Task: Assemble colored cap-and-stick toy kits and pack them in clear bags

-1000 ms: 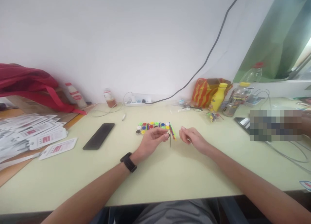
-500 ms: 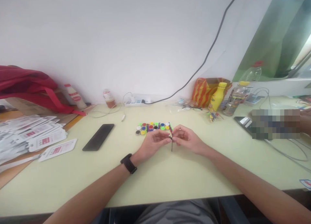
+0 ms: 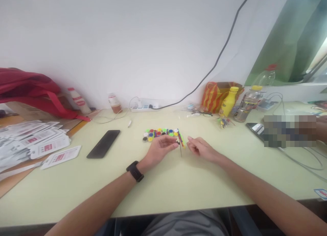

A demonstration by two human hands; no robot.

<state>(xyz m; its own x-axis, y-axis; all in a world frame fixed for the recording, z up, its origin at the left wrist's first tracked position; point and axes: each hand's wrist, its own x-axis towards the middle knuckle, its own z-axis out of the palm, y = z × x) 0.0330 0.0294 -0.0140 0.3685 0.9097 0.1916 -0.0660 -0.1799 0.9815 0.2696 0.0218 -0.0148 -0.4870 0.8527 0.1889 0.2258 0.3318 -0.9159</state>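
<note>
My left hand (image 3: 162,149) is closed in a pinch at the thumb and fingertips. It holds a thin black stick (image 3: 181,150) with a small dark piece at its top, and the stick points down toward the desk. To the right, apart from the stick, is my right hand (image 3: 201,149), its fingers curled in; whether anything small is between them I cannot make out. Just beyond both hands lie rows of small round coloured pieces (image 3: 151,135). At the right end of these rows is a group of thin coloured sticks (image 3: 181,138), close to my right fingertips.
A black phone (image 3: 103,144) and a pile of white badges (image 3: 48,140) lie left. Bottles, a power strip (image 3: 141,107) and a striped bag (image 3: 211,96) line the wall. At right, another person's arm (image 3: 321,128) reaches in near a dark device (image 3: 258,132) with cables.
My right hand has let go of the black stick and drawn back to the right, uncovering the coloured sticks. My left hand stays nearly in place, holding the stick.
</note>
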